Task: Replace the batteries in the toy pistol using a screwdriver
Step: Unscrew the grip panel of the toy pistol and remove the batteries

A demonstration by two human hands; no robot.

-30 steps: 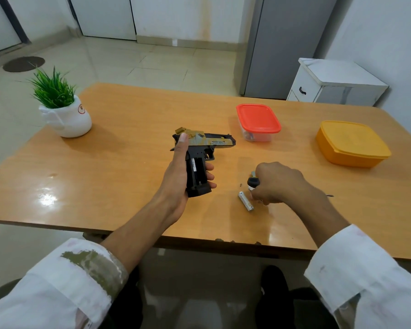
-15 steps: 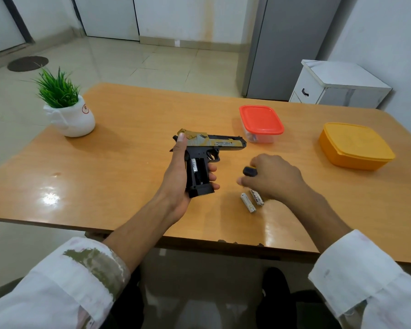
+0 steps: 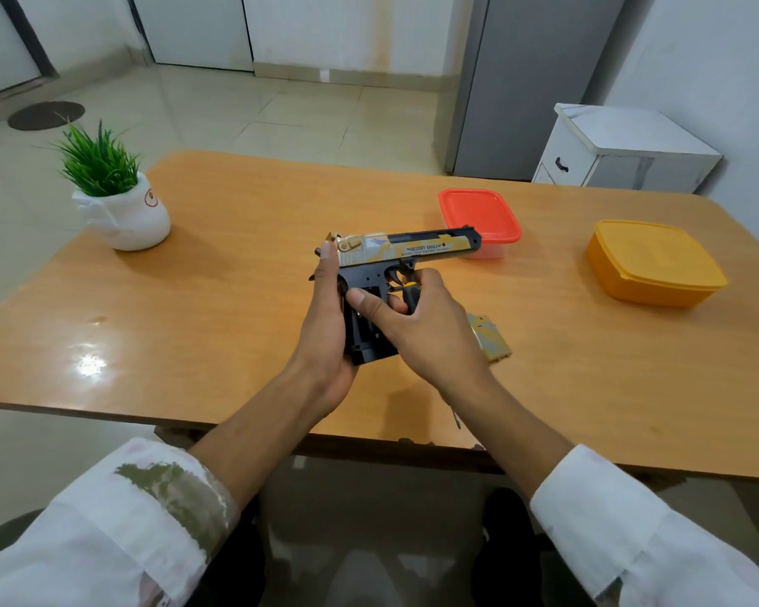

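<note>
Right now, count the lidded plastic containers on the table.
2. The red-lidded container sits just behind the toy pistol's muzzle; the orange container sits apart from it, farther right. The hands might hide smaller things, but no container of that size.

Premises appear to be a plain domestic or small office room, not a workshop. Evidence: a laminated wooden table (image 3: pixel 237 265) stands on a pale tiled floor (image 3: pixel 246 120). Beyond the table's far edge are white wall panels or doors (image 3: pixel 193 28), a tall grey cabinet (image 3: pixel 526 81) and, to that cabinet's right, a small white cupboard (image 3: pixel 623 151). On the table's left end sits a potted plant (image 3: pixel 115 194); toward its right end, two lidded food boxes, one red (image 3: pixel 478 212), one yellow (image 3: pixel 653 260). No benches or tool racks.
</note>
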